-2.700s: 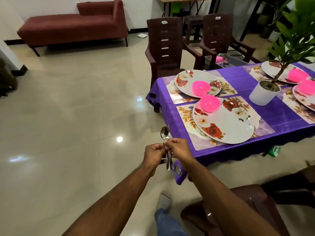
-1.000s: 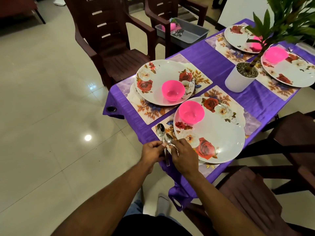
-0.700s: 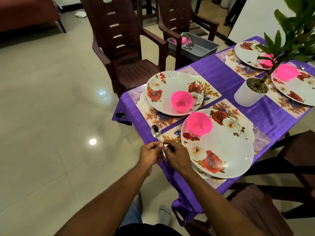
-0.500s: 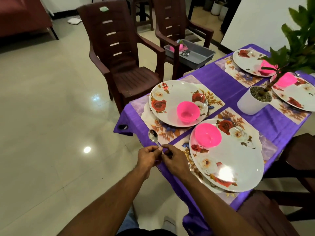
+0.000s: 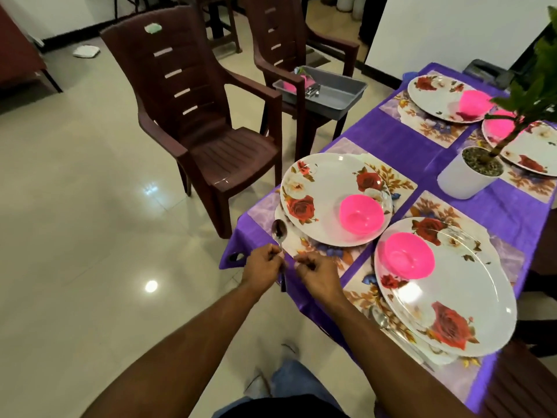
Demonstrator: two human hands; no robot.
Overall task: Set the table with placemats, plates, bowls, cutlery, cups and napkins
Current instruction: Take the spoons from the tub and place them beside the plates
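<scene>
My left hand (image 5: pixel 264 264) is shut on a metal spoon (image 5: pixel 279 229), whose bowl points up over the corner of the far floral placemat (image 5: pixel 389 177). My right hand (image 5: pixel 317 273) hovers just right of it, fingers curled, with nothing visible in it. A floral plate (image 5: pixel 319 182) with a pink bowl (image 5: pixel 361 214) sits on that mat. Nearer me, a second plate (image 5: pixel 458 300) with a pink bowl (image 5: pixel 405 254) rests on another placemat (image 5: pixel 360 297). A spoon (image 5: pixel 380 319) lies on this mat, left of the plate.
The purple tablecloth (image 5: pixel 391 137) also carries a white plant pot (image 5: pixel 461 181) and two more plates (image 5: pixel 437 95) with pink bowls at the far right. A brown chair (image 5: pixel 211 146) stands by the table. Behind it, a grey tub (image 5: pixel 331 92) with cutlery sits on another chair.
I have walked up to the table's corner. One spoon now lies beside the near plate. My hands have moved over to the far placemat and my right hand has come off the spoon.
</scene>
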